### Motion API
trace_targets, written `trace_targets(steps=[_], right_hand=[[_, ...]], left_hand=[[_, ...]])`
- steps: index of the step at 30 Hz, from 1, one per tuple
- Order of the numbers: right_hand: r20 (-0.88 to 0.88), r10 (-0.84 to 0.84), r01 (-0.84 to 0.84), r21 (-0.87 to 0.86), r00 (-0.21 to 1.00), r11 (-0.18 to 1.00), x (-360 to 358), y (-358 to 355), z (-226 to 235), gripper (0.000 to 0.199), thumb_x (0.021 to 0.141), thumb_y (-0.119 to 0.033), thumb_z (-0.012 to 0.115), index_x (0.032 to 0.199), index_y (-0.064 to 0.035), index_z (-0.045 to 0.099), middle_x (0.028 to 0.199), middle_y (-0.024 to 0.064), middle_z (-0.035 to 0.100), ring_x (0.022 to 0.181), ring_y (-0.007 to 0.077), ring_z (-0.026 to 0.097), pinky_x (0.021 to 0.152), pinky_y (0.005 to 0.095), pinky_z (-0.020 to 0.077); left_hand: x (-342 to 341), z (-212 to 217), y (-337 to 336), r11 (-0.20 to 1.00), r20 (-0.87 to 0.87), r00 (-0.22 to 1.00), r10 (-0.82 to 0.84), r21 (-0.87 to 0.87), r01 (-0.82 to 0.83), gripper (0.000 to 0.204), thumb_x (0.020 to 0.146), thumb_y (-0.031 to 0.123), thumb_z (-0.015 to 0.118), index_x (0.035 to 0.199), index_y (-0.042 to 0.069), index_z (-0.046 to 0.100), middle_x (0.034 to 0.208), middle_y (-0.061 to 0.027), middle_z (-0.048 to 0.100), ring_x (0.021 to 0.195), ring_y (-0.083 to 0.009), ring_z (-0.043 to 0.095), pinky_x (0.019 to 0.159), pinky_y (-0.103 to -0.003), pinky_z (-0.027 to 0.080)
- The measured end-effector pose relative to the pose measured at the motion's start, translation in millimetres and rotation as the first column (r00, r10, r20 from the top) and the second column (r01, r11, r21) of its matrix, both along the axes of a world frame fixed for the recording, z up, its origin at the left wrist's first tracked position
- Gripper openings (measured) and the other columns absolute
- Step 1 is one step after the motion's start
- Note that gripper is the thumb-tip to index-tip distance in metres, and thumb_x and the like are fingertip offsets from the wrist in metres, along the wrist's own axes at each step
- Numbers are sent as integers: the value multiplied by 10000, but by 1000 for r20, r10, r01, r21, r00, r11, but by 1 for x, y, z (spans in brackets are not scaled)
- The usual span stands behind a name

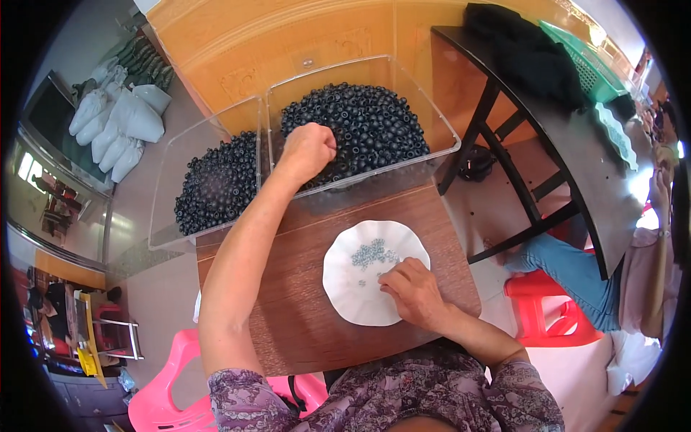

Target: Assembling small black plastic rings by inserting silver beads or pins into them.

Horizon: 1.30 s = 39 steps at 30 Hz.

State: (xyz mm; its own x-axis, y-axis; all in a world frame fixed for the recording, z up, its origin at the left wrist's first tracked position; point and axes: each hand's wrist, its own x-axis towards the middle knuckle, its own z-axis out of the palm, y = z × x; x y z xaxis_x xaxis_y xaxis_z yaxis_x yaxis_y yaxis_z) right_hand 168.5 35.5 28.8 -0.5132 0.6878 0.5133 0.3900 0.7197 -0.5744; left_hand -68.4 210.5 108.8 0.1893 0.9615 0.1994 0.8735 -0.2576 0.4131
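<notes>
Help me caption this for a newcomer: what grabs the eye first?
Two clear bins heaped with small black rings fill the far side; the left hand is closed in the right heap. Nearer, on the brown table, the right hand rests on a white scalloped dish of tiny grey-green pieces.

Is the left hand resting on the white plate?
No, the left hand reaches into the clear bin of black beads; the right hand touches the white plate.

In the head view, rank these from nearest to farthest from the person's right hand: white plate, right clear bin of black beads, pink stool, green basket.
From the right hand:
1. white plate, under the fingertips.
2. right clear bin of black beads, ahead across the board.
3. pink stool, low on the left.
4. green basket, far upper right on the dark table.
</notes>
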Motion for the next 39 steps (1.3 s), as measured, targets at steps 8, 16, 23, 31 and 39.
trace_targets(steps=[8, 16, 23, 31, 39], right_hand=[[-143, 4, -21, -115, 990, 993, 4, 1, 10, 185, 686, 70, 645, 844, -25, 626, 773, 98, 594, 742, 266, 568, 647, 330, 449], [-290, -68, -39, -348, 954, 937, -5, -6, 28, 144, 711, 73, 636, 839, 6, 631, 806, 80, 610, 769, 201, 580, 679, 291, 452], [-335, -24, -88, -315, 942, 945, -9, -12, 36, 171, 695, 86, 643, 841, -3, 636, 800, 73, 609, 764, 195, 569, 663, 290, 448], [-334, -64, -59, -347, 940, 936, -6, -19, 35, 158, 701, 91, 646, 837, 9, 644, 812, 64, 616, 774, 158, 573, 685, 268, 451], [-374, -127, -38, -404, 918, 914, -4, -25, 35, 162, 703, 77, 653, 843, -2, 632, 795, 65, 612, 765, 188, 575, 656, 285, 464]], left_hand=[[5, 33, -95, 981, 869, 486, 96, -167, 104, 134, 806, 18, 592, 930, -29, 614, 784, -64, 622, 721, -122, 584, 662, -237, 469], [31, -31, -192, 958, 979, -152, 139, -94, 271, 214, 806, 90, 654, 958, -43, 581, 846, -97, 623, 741, -166, 579, 701, -274, 468], [49, -56, -219, 947, 930, -322, 178, -73, 312, 262, 811, 119, 656, 1007, -28, 568, 863, -105, 608, 758, -164, 559, 721, -272, 447], [60, -62, -234, 953, 944, -236, 230, -169, 253, 250, 859, 94, 596, 1057, -49, 547, 883, -148, 628, 739, -179, 591, 693, -292, 479], [69, -66, -240, 914, 899, -282, 335, -237, 330, 177, 871, 72, 577, 992, -55, 557, 910, -167, 638, 744, -194, 619, 674, -308, 501]])
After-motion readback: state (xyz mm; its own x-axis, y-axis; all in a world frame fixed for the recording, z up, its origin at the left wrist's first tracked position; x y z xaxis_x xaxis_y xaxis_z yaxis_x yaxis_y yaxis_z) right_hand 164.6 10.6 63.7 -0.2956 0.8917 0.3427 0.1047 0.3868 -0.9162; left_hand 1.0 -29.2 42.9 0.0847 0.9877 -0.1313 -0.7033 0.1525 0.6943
